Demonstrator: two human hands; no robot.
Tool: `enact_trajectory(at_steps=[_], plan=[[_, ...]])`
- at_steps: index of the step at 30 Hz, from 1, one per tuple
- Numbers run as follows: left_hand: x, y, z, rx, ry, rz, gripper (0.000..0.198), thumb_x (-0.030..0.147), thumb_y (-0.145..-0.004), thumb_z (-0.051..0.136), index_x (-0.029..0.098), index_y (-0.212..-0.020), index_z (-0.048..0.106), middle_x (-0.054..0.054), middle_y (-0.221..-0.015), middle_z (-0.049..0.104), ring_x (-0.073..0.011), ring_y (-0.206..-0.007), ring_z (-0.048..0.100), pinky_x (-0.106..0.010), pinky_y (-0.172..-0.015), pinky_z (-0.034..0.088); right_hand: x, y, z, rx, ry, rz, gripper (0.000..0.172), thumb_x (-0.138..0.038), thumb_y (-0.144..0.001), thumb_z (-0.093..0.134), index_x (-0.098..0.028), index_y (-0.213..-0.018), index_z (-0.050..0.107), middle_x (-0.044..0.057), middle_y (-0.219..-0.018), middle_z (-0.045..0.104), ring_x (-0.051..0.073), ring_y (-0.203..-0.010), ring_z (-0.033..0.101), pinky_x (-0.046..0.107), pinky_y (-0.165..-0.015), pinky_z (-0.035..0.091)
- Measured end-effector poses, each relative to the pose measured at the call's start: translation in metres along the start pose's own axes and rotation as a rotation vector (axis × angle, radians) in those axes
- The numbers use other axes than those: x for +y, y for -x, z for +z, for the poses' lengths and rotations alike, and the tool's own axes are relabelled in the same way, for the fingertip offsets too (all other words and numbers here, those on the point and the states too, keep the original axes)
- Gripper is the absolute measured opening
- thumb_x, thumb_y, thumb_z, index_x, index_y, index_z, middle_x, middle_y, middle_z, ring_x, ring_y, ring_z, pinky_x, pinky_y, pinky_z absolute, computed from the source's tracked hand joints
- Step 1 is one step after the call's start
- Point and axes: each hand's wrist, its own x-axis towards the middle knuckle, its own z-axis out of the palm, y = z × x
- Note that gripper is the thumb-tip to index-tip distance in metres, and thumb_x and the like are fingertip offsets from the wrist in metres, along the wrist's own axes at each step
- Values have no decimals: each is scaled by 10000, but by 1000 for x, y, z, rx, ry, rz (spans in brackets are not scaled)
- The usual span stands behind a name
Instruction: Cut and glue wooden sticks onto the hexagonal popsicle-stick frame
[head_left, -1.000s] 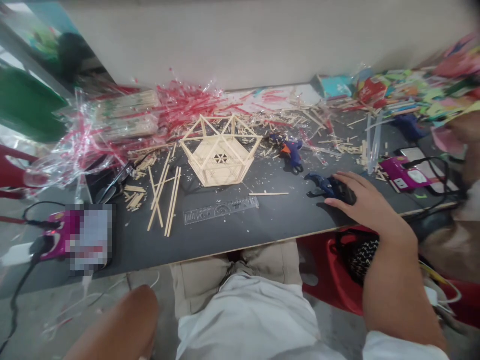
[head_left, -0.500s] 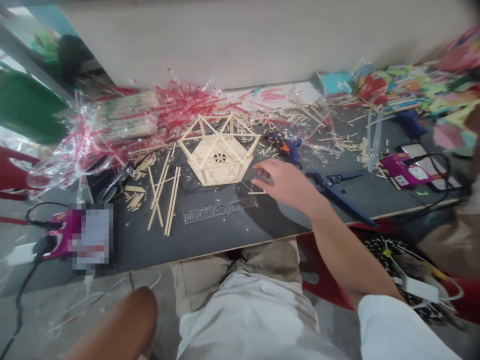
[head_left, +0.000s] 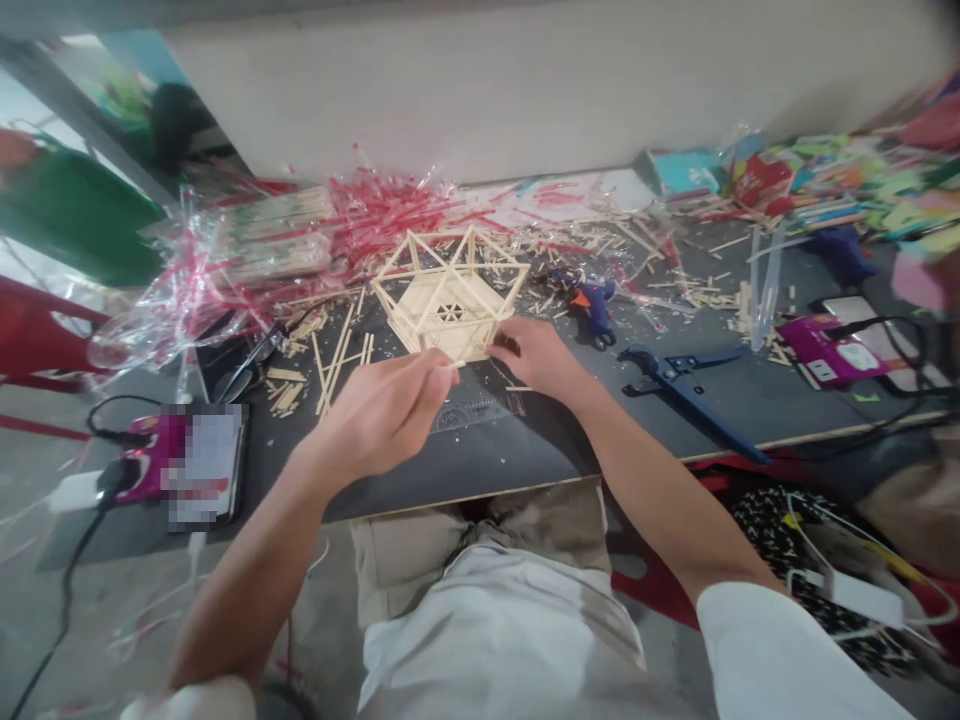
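A hexagonal model of pale wooden sticks stands on the dark tabletop in front of me. My right hand rests at its front right edge, fingers curled onto the rim. My left hand is raised just in front of the model, fingertips pinched together near its front edge; what they pinch is too small to make out. A clear ruler lies under and between the two hands. A short loose stick lies by my right hand.
Blue cutting pliers lie to the right, a blue glue gun behind them. Long sticks and offcuts lie left of the model, crumpled cellophane beyond. Pink devices with cables sit at the left and right.
My right hand left the blue pliers and came left to the model's front edge. My left arm rose from my lap, bringing the pinched hand up to the model. The camera shifted slightly.
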Motion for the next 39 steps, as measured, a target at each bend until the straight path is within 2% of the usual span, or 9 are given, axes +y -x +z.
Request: enact_trajectory(at_steps=[3, 5, 10, 15, 19, 26, 32, 36, 39], plan=[[-11, -28, 36, -113, -151, -92, 303, 257, -1086, 362, 151, -1020, 637, -55, -825, 674, -165, -635, 601, -289, -551, 364, 7, 1, 1, 32, -48, 18, 153, -282, -925, 701, -206, -810, 634, 30, -800, 654, 166, -707, 577, 311, -728, 447], [-18, -34, 58, -132, -176, -67, 277, 182, -1060, 381, 155, -1092, 655, -81, -948, 695, -174, -747, 647, -271, -558, 354, 10, 3, -1, 47, -74, 21, 161, -318, -918, 709, -206, -817, 650, 27, -795, 660, 157, -684, 568, 307, -712, 445], [-32, -31, 84, -11, -107, 108, 343, 231, -1091, 413, 257, -1297, 687, -58, -1005, 726, -171, -904, 686, -237, -638, 436, 5, 12, -10, 130, -121, 14, 335, -459, -908, 702, -202, -720, 598, 8, -670, 614, 139, -604, 515, 299, -645, 414], [-40, -26, 85, 104, -122, 79, 398, 396, -1123, 392, 240, -1244, 737, -55, -932, 770, -141, -732, 681, -230, -608, 433, -7, 19, -13, 46, -335, -44, 398, -576, -852, 758, -191, -799, 671, 9, -696, 640, 135, -603, 527, 282, -597, 419], [-44, -21, 86, 140, -127, 66, 420, 417, -1122, 389, 229, -1196, 757, -56, -888, 779, -124, -669, 663, -222, -598, 431, -13, 20, -7, -62, -388, -87, 296, -478, -857, 769, -190, -817, 713, -9, -676, 631, 118, -574, 525, 273, -597, 425], [-46, -20, 92, 174, -162, 106, 390, 390, -1120, 421, 213, -1160, 767, -53, -882, 785, -125, -665, 676, -227, -564, 395, -16, 18, 0, -51, -376, -57, 344, -520, -894, 724, -179, -852, 739, 23, -730, 684, 123, -606, 537, 287, -635, 440], [-58, -20, 81, 377, -50, 148, 310, 455, -1034, 623, 211, -917, 774, -26, -836, 789, -127, -690, 698, -243, -584, 423, -6, 16, -1, 10, -316, -89, 340, -510, -930, 697, -188, -828, 737, 36, -749, 694, 125, -591, 517, 292, -615, 432], [-74, -18, 65, 500, 29, -88, 274, 412, -985, 678, 192, -823, 696, -10, -741, 733, -115, -633, 638, -253, -609, 431, 4, 14, -2, 139, -256, -96, 296, -474, -924, 722, -201, -815, 752, 45, -792, 709, 136, -606, 535, 310, -625, 440], [-84, -19, 60, 470, 174, -256, 169, 361, -963, 646, 193, -955, 661, 21, -700, 686, -105, -579, 581, -253, -619, 437, 6, 14, 1, 188, -242, -134, 275, -458, -927, 728, -211, -814, 767, 51, -836, 715, 143, -624, 564, 319, -627, 459]])
